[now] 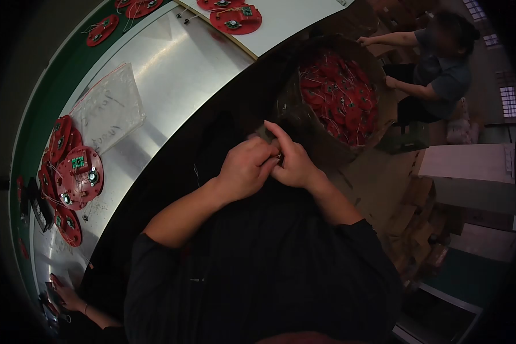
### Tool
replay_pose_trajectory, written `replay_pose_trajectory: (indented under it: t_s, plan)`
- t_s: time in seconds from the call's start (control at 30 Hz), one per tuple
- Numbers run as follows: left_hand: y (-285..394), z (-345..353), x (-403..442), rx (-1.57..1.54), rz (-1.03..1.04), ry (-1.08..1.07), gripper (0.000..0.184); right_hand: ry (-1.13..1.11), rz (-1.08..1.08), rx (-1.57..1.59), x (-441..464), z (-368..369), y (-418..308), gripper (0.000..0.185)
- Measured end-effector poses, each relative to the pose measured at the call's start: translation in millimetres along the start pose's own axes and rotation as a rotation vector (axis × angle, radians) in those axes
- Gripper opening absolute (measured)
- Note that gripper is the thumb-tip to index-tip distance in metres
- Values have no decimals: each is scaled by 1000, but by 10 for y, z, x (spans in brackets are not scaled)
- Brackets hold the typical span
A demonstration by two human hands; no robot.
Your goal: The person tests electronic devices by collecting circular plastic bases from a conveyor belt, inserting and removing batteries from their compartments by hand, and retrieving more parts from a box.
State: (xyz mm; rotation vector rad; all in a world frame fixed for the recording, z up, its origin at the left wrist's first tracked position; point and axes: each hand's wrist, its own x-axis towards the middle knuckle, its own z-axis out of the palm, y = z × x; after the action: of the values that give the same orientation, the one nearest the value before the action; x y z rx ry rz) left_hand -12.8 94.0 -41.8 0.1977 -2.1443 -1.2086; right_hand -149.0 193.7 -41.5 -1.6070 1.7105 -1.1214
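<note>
My left hand (246, 166) and my right hand (294, 163) meet in front of my dark shirt, away from the metal table. The left fingers are curled and pressed against the right thumb and fingers. A tiny shiny spot shows between them, too small to name. My right index finger points outward past the left knuckles. Nearest on the table, a stack of red discs (92, 192) carries green circuit boards and thin white wires. Beside the stack lies a clear plastic bag (110, 106) with handwriting on it.
A large carton (384, 106) full of red wired discs (341, 100) stands ahead right, with a co-worker (441, 69) holding its rim. More discs lie on a white board (286, 20). Another person's hand (69, 298) works at lower left. Cardboard pieces (410, 229) are piled right.
</note>
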Motion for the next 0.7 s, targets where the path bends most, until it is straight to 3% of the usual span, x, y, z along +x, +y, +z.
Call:
replay_pose_trajectory:
  t_s: [0.1,0.17,0.47,0.6,0.7]
  plan:
    - [-32,107,-5,34,2,-47,18,-23,63,-27,-72,-32,56,80]
    - [-48,158,27,-45,-107,-46,10,-72,101,80,-79,-70,157,76]
    - [-189,481,130,-172,-484,65,5,-215,134,312,8,-224,687,65]
    - [-414,500,144,-280,-625,112,2,-292,191,284,95,-308,802,59]
    - [-477,456,198,-754,-958,217,9,-278,210,318,99,-347,911,53]
